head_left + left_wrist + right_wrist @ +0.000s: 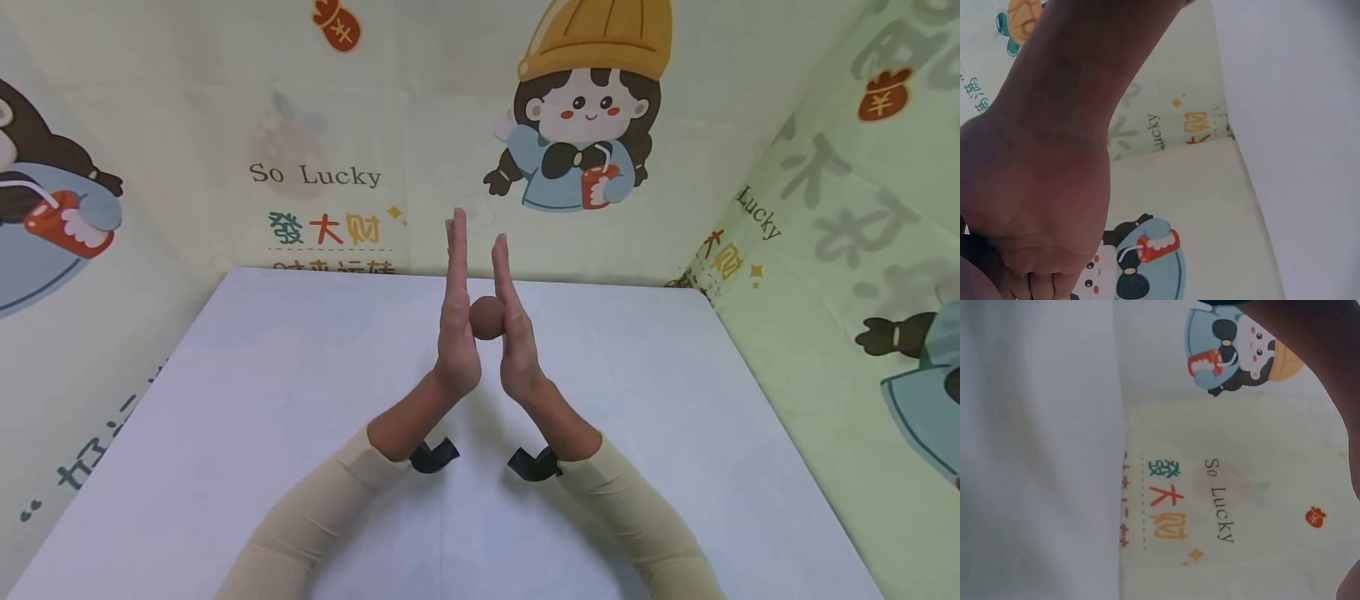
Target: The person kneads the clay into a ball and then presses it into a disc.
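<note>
A small brown ball (pixel 487 317) is held between my two palms above the white table. In the head view my left hand (pixel 456 325) stands upright on the ball's left side, fingers straight and pointing up. Facing it, my right hand (pixel 520 342) presses from the other side, its fingers also straight. The palms stay apart above and below the ball. In the left wrist view a large hand and forearm (pixel 1054 112) cover the left side; its fingertips are cut off. Only dark parts of an arm show at the right wrist view's edge, and the ball cannot be made out there.
The white tabletop (pixel 300 358) spreads beneath both arms. Around it hangs a pale cloth (pixel 435 125) printed with cartoon figures and lettering, at the back and both sides. Black straps (pixel 435 457) sit at the wrists, below light sleeves (pixel 322 508).
</note>
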{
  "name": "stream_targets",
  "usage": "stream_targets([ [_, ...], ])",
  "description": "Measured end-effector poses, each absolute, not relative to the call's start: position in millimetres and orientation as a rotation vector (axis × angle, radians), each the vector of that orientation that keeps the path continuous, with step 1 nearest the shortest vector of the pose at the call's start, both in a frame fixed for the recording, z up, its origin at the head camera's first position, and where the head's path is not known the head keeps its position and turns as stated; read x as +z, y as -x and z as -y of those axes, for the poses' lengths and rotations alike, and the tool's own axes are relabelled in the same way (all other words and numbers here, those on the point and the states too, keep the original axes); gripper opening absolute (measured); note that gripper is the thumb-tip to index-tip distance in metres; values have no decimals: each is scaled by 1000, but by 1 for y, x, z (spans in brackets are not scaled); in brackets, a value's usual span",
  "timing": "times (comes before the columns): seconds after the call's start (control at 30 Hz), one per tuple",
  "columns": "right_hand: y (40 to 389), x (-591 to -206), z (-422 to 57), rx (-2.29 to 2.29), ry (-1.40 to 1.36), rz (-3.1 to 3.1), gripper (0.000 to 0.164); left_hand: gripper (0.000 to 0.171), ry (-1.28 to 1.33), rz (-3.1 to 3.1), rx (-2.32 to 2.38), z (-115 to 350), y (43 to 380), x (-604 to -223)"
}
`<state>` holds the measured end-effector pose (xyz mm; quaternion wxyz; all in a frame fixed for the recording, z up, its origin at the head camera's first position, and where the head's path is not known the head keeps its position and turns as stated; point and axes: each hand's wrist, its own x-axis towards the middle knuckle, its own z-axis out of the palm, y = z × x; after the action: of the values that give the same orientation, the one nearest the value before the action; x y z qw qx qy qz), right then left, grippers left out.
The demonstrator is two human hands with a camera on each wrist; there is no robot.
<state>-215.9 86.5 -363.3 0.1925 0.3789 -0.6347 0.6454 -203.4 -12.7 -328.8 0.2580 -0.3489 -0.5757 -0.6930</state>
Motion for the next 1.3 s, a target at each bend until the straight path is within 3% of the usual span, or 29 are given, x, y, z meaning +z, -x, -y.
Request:
stream_targets([
  [0.57,203,-376,-71,1747,-1068,1897,81,70,779,1462,-1840,32,236,-325],
  [1.3,199,-377,-66,1690,-1110,1840,87,71,607,1570,-1848,49,266,-344],
])
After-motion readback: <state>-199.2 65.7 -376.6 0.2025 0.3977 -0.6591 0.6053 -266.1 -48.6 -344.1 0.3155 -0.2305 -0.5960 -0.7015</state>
